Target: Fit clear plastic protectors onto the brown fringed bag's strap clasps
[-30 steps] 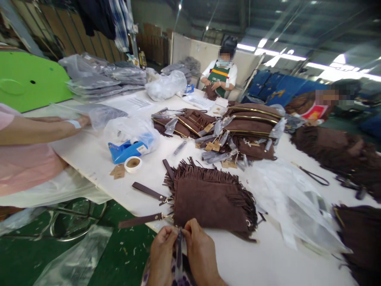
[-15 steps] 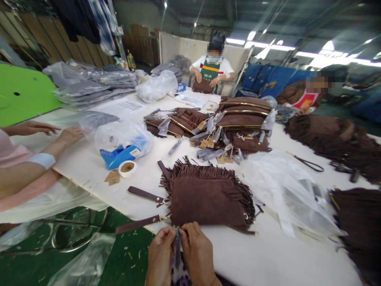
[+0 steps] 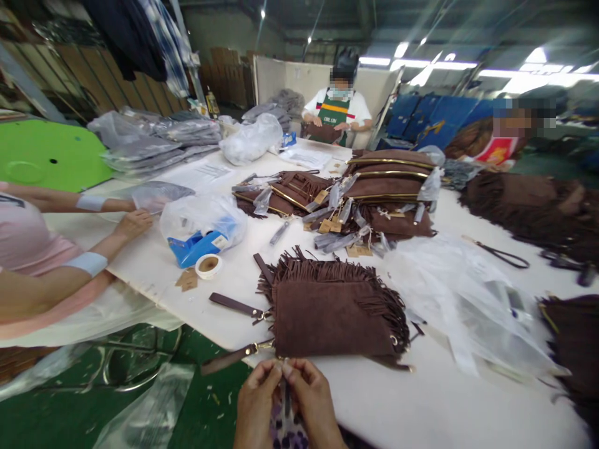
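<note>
My left hand [image 3: 257, 399] and my right hand [image 3: 314, 394] meet at the near edge of the table, fingers pinched together. From between them hangs a narrow dark wrist strap [image 3: 287, 399]; its upper end is hidden by my fingertips. Just beyond my hands lies a small stack of brown fringed suede bags [image 3: 330, 318]. Two loose wrist straps stick out to its left, an upper strap [image 3: 236, 305] and a lower strap [image 3: 229, 358], both with metal clips. The top bag has fringe along its far and right sides.
Finished-looking brown bags [image 3: 393, 181] with tags and wrapped straps are piled beyond. A blue tape dispenser [image 3: 194, 247], a tape roll [image 3: 208, 266] and clear plastic bags [image 3: 449, 293] lie around. A co-worker's arms [image 3: 88, 262] reach in from the left; two other people stand farther back.
My hands stay pinched at the strap, fingertips now closer together. The view has shifted slightly left. The co-worker at left has moved their hands farther over the table.
</note>
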### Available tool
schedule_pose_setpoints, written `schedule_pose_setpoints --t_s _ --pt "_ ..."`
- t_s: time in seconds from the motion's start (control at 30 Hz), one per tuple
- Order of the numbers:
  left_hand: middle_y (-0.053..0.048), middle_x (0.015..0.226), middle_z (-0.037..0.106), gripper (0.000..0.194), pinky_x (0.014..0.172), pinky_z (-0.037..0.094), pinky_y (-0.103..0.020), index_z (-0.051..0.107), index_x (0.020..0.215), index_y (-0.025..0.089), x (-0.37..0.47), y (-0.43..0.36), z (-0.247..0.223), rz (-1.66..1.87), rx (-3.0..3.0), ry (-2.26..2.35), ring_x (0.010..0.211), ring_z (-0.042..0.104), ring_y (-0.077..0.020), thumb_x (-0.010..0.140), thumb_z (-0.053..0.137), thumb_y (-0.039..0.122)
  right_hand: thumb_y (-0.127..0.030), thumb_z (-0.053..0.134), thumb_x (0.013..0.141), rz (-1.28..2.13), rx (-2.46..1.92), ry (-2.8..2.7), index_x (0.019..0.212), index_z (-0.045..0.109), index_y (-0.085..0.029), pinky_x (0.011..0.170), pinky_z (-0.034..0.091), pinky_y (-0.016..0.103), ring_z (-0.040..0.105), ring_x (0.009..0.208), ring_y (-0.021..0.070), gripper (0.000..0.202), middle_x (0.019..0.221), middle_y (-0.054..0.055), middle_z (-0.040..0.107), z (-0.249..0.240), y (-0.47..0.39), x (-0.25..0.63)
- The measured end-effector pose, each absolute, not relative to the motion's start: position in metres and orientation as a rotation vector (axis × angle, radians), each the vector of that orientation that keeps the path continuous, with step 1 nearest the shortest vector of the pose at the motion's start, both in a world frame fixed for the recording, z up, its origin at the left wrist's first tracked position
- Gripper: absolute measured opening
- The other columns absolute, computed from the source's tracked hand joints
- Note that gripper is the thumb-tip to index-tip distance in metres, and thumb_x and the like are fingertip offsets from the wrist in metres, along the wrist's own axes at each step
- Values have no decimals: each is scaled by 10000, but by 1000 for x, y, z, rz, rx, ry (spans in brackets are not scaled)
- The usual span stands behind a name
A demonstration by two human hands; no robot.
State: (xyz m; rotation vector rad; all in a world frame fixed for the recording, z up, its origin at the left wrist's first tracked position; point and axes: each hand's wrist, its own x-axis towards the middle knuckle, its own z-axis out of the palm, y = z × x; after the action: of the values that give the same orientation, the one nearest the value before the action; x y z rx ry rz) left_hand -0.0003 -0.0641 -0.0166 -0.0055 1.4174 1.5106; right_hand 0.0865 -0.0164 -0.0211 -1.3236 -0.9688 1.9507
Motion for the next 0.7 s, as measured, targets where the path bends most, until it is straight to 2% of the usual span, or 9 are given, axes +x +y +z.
schedule_pose_setpoints --t_s 0.13,0.3,0.53,0.7 --pt "-49 737 691 334 588 467 -218 700 785 142 0 -65 -3 1480 -154 1329 658 619 -157 543 844 322 -510 773 622 1935 -1291 -987 771 651 -127 456 309 195 404 496 73 430 605 -5 585 -18 -14 90" --pt "-48 704 707 342 623 481 -232 694 757 142 4 -63 3 1492 -221 1340 679 653 -180 497 861 291 -492 796 603 1957 -1222 -919 775 637 -125 486 338 192 440 523 78 435 610 -6 588 -15 -13 90" --pt "-79 790 727 311 632 488 -283 675 840 156 1 -66 -3 1390 -159 1325 762 682 -236 602 817 297 -502 806 572 2169 -1156 -814 777 628 -99 412 227 185 344 417 45 486 526 -36 518 -25 -10 96" --pt "-96 825 725 301 694 513 -326 655 910 156 -3 -68 0 1301 -164 1272 798 685 -251 663 785 268 -484 814 578 2211 -1108 -802 784 636 -90 420 243 177 354 423 40 480 543 -27 545 -27 -8 103"
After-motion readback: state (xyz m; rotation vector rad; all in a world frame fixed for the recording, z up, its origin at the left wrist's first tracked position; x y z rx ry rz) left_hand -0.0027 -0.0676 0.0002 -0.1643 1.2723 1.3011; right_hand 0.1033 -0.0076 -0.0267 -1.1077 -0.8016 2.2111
